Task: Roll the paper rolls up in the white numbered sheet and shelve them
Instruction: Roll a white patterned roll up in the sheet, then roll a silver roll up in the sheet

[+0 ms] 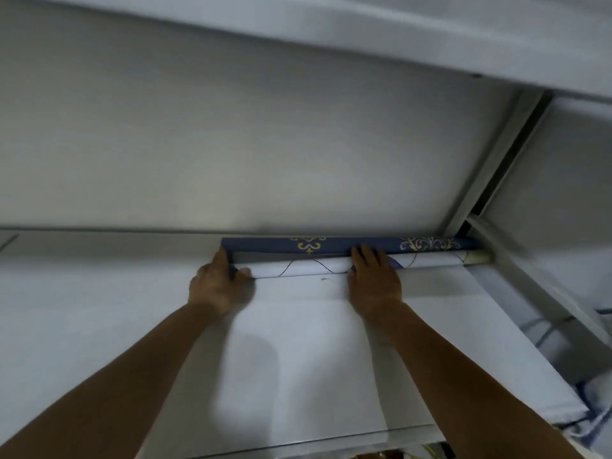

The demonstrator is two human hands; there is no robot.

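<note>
A blue paper roll (344,244) with gold ornaments lies along the back wall on a white surface. In front of it lies a white roll (308,267) with thin dark curved lines. A white sheet (298,326) spreads from that roll toward me. My left hand (217,283) grips the left ends of the rolls, thumb on the white roll. My right hand (374,278) lies palm down over both rolls near their middle. No numbers are visible on the sheet.
A grey metal upright (496,160) and frame rail (530,286) stand at the right. A shelf underside (364,31) runs overhead. Blue-striped white cloth (592,402) lies at the lower right, past the sheet's edge.
</note>
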